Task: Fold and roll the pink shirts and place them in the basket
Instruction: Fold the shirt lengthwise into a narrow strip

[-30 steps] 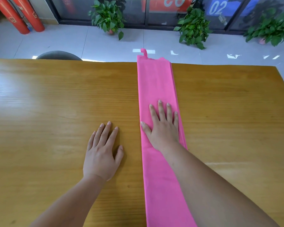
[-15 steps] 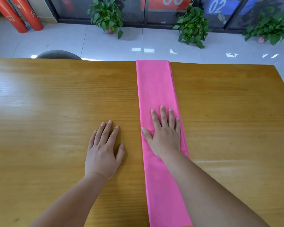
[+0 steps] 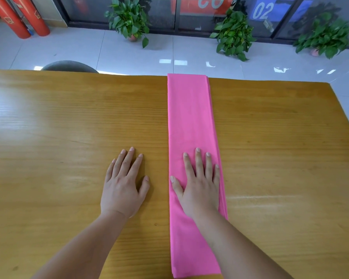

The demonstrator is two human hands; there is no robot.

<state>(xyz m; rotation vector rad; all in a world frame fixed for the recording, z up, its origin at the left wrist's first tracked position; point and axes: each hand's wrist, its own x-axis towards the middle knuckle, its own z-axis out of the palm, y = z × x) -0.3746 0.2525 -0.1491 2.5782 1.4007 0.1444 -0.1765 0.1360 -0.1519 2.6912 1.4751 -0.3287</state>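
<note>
A glossy, honey-coloured wooden table (image 3: 69, 137) with fine grain fills the near and middle view, its surface catching pale reflections on the left side. On it lies the pink shirt (image 3: 189, 117), folded into one long, narrow, smooth strip that runs straight away from the person, right of the table's centre. Its near end sits close to the bottom of the view and its far end reaches the table's far edge, where layered folds show along the right side. The right hand (image 3: 199, 190) rests flat on the strip's nearer half, palm down, fingers straight and slightly spread, gripping nothing; its forearm crosses the lower part of the fabric. The left hand (image 3: 122, 188) lies flat on bare wood just beside the strip's left edge, not touching it, fingers likewise extended and relaxed. Beyond the far edge, the rounded dark-grey back of a chair (image 3: 69, 66) peeks up at the left. Behind it stretches a shiny pale tiled floor (image 3: 129, 53), with three leafy green potted plants (image 3: 233, 35) in front of dark-framed glass doors (image 3: 163, 11). Two red cylinders (image 3: 18, 17) lean at the far left.
</note>
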